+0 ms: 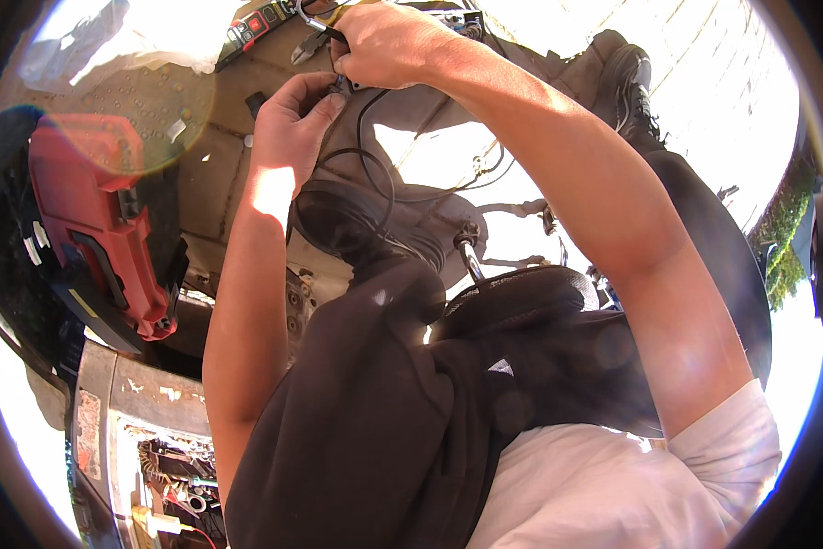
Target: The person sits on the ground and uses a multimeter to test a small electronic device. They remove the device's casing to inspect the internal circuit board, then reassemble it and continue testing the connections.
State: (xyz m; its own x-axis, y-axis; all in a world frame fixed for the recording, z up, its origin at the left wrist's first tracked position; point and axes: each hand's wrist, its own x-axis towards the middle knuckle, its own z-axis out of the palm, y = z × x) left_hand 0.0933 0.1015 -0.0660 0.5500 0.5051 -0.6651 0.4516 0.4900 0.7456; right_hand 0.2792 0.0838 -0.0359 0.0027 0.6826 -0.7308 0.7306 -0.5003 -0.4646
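My right hand (375, 46) is closed at the top of the view, over a dark tool handle (329, 27); most of what it grips is hidden. Just below and left of it, my left hand (297, 114) pinches the small end of a thin dark cable (336, 87). The cable's loops (361, 151) hang over the paved ground (215, 183). Beside my hands lie a grey metal tool (309, 48) and a red and black handheld device (251, 32).
A red case (96, 156) with black trim is at left. An open box (169, 476) of tools and wires is bottom left. My shoes (627, 82) and a stool-like dark seat (512, 293) on metal legs are below and right. A translucent bag (137, 41) lies top left.
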